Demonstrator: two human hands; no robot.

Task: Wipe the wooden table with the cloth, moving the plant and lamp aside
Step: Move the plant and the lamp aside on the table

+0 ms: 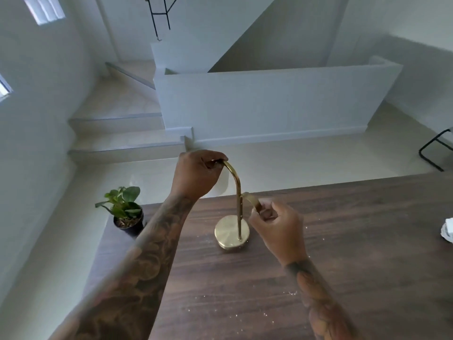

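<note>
Two hands are on the brass lamp, which stands on its round base near the far edge of the wooden table. The left hand is curled over the top of the lamp's arched stem, fingers wrapped round the tube where it bends. The right hand sits lower, just right of the upright, its fingers and thumb pinching the end of a second, shorter curved brass piece that branches off the stem about halfway up. Both forearms reach in from the near edge, the left one crossing the table's left corner. Whether the base is lifted or resting flat cannot be told, though it looks to be touching the wood. The plant, a small leafy thing in a dark pot, stands at the table's far left corner, well apart from the lamp. Pale crumbs are scattered over the wood near and to the right of the lamp. At the right edge of the view a white crumpled thing lies on the table, mostly cut off, too little of it showing to name. Beyond the table are a pale floor, steps and a low white wall.
</note>
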